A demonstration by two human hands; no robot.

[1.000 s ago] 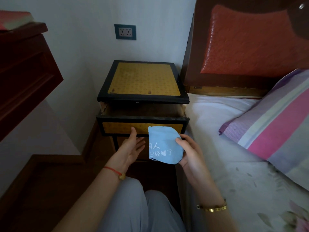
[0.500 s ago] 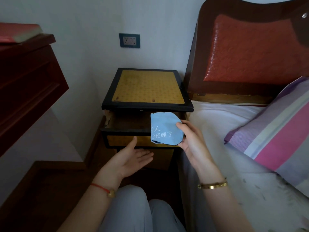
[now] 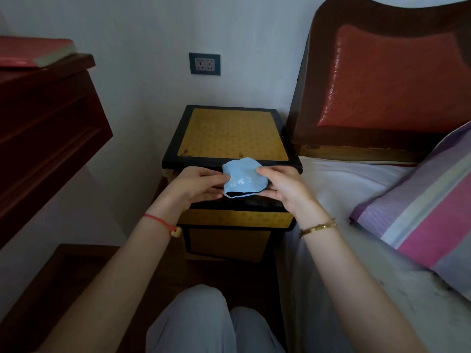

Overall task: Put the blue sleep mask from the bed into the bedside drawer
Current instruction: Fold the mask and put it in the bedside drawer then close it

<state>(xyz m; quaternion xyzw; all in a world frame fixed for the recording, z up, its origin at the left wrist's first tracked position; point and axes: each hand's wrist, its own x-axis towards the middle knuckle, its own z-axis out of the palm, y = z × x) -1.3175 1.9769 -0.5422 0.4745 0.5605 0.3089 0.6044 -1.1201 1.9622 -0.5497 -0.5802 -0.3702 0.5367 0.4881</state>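
The blue sleep mask (image 3: 243, 178), folded with white characters on it, is held between both hands above the pulled-out drawer (image 3: 237, 218) of the black-and-yellow bedside cabinet (image 3: 232, 135). My left hand (image 3: 197, 186) pinches its left edge. My right hand (image 3: 283, 186) grips its right side, thumb on top and fingers below. The drawer's inside is mostly hidden behind the hands and the mask.
The bed (image 3: 356, 200) with a white sheet and a striped pillow (image 3: 420, 200) lies to the right, under a red padded headboard (image 3: 390, 80). A dark red wooden cabinet (image 3: 43, 128) juts out at left. A wall socket (image 3: 204, 63) is above the cabinet. My knees (image 3: 211, 319) are below.
My left hand has risen from below the drawer front and taken the mask's left edge. Both hands and the mask have moved forward over the open drawer.
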